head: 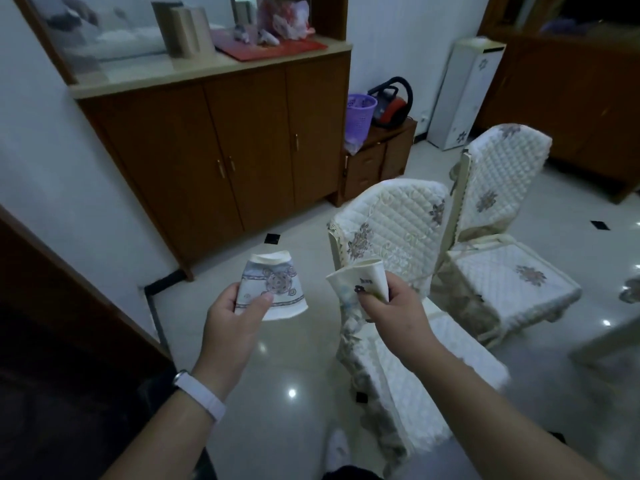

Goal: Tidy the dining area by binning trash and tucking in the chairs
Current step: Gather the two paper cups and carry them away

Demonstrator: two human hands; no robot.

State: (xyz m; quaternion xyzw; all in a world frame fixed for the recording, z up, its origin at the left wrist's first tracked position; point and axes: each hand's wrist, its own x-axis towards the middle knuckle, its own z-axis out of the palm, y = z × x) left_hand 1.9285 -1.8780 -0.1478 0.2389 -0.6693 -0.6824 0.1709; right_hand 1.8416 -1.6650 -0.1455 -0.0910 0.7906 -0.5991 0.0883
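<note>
My left hand (232,318) pinches a flattened paper cup (273,284) with a blue and purple pattern, held upside down over the floor. My right hand (391,315) grips a second crushed paper cup (358,280), cream coloured with a dark mark. Just beyond my right hand stands a chair (398,223) in a quilted cream cover with flower prints, its back toward me. A second covered chair (502,268) stands to its right, turned sideways. A purple plastic basket (358,117) sits on a low cabinet at the back.
A tall brown sideboard (221,147) lines the left wall, and dark wooden furniture (52,323) fills the near left. A red vacuum cleaner (391,105) rests on the low cabinet. A white appliance (464,95) stands by the far wall. A table corner (623,344) shows at the right edge. The glossy tiled floor (294,368) lies between.
</note>
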